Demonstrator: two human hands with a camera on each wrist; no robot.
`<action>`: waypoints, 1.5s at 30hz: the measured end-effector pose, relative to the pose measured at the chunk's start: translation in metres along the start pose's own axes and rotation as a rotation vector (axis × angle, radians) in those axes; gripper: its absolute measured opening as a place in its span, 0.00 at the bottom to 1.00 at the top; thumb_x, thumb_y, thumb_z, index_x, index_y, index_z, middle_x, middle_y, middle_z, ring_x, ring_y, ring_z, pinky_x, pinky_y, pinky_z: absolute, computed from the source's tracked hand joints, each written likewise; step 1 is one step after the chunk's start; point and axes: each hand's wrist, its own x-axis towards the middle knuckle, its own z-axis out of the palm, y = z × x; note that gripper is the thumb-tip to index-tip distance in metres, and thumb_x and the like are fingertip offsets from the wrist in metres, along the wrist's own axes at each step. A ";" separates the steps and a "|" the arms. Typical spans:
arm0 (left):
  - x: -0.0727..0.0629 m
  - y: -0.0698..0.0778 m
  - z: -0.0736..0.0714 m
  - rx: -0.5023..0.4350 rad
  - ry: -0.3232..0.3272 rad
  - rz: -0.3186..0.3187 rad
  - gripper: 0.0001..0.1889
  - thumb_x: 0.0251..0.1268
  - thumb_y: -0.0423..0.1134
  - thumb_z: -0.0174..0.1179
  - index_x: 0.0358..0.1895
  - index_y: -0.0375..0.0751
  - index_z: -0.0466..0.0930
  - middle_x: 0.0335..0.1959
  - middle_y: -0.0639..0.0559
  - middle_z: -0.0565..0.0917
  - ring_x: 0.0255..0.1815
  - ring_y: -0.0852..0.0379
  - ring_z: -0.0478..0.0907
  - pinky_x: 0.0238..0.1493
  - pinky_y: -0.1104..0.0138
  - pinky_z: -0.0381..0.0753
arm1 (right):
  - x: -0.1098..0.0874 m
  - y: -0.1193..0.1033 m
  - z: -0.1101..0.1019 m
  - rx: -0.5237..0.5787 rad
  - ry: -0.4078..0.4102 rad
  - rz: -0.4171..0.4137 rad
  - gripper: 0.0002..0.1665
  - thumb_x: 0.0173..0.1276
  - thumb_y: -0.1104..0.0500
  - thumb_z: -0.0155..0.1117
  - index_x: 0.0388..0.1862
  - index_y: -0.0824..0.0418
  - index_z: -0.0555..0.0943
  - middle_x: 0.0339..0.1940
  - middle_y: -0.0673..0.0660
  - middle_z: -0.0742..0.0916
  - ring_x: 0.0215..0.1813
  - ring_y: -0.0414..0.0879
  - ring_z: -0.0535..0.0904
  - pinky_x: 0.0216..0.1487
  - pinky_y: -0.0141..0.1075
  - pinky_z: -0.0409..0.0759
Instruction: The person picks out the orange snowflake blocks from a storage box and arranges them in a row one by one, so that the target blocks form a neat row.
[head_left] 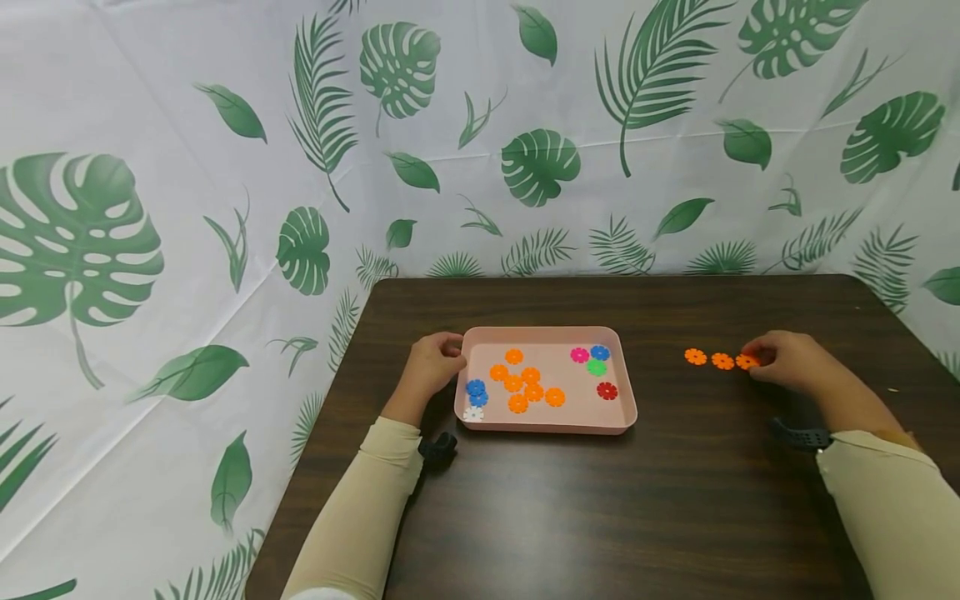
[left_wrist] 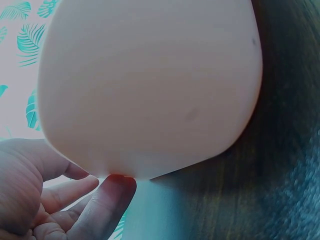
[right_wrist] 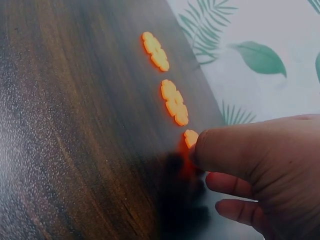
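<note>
At the left end of the pink tray [head_left: 547,428], my left hand [head_left: 433,365] holds the rim with its fingertips. The left wrist view shows the tray's pale wall [left_wrist: 150,100] close up, with thumb and fingers of the left hand [left_wrist: 65,200] at its edge. My right hand [head_left: 787,360] pinches an orange notched building disc [head_left: 747,362] at the table surface; its fingers partly hide that disc. Left of it lie a second orange disc [head_left: 722,361] and a third orange disc [head_left: 695,357], the three forming a row.
Inside the tray sit several orange discs [head_left: 531,376], blue discs [head_left: 477,388], a white disc [head_left: 473,413], a pink disc [head_left: 580,355], a green disc [head_left: 597,367] and a red disc [head_left: 607,391]. A leaf-print curtain [head_left: 480,167] borders the dark wooden table [head_left: 600,517].
</note>
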 end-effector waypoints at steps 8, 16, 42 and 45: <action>0.000 -0.001 -0.001 0.008 0.007 0.022 0.24 0.61 0.37 0.68 0.63 0.45 0.83 0.44 0.47 0.86 0.40 0.48 0.82 0.45 0.58 0.88 | -0.001 0.001 0.001 -0.017 0.011 -0.011 0.25 0.61 0.62 0.75 0.52 0.77 0.82 0.48 0.76 0.82 0.46 0.68 0.80 0.46 0.63 0.80; 0.001 -0.001 0.000 0.013 0.005 0.012 0.24 0.62 0.37 0.68 0.63 0.46 0.83 0.45 0.47 0.86 0.40 0.49 0.82 0.46 0.58 0.88 | -0.003 -0.002 -0.001 -0.030 0.007 -0.002 0.26 0.61 0.62 0.75 0.53 0.77 0.82 0.48 0.75 0.82 0.45 0.66 0.79 0.46 0.63 0.78; -0.001 -0.005 0.002 0.019 0.018 0.048 0.23 0.61 0.37 0.68 0.62 0.45 0.84 0.45 0.46 0.87 0.40 0.49 0.83 0.45 0.58 0.88 | 0.016 -0.056 -0.022 -0.077 0.095 -0.161 0.25 0.65 0.59 0.74 0.56 0.74 0.82 0.51 0.69 0.84 0.51 0.64 0.80 0.52 0.63 0.79; -0.001 -0.005 0.003 0.014 0.017 0.043 0.23 0.61 0.37 0.68 0.62 0.45 0.84 0.45 0.46 0.87 0.40 0.49 0.83 0.46 0.57 0.88 | 0.018 -0.067 -0.025 -0.078 0.096 -0.179 0.26 0.66 0.59 0.73 0.58 0.73 0.82 0.52 0.69 0.84 0.51 0.63 0.80 0.52 0.62 0.79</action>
